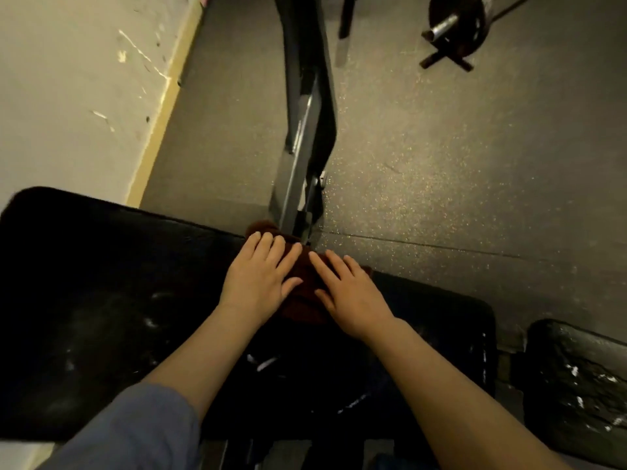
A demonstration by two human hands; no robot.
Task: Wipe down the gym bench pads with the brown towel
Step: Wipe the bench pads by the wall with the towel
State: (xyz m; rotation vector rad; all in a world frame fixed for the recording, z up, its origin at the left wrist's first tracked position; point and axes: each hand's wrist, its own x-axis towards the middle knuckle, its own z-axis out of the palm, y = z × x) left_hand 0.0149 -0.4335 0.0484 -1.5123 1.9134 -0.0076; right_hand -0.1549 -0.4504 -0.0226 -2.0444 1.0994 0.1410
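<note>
Black padded surface (101,300), scuffed with white marks, standing on speckled rubber floor (441,164). Brown towel (305,293) lies on its far edge. A second pad (576,385) sits just right.

Most of the towel (305,286) lies hidden under the left hand (259,278) and right hand (353,296); only a dark strip between them and a lump past the left fingertips show. The pad (101,300) runs off the left and bottom edges, so its full outline is unknown. A second pad (576,385) is cut by the right edge. The frame (302,130) leaves the top edge and its lower end disappears behind the towel. The barbell (451,25) is cropped at the top. A blue sleeve (142,432) is cut at the bottom. The whole view is slightly blurred.
</note>
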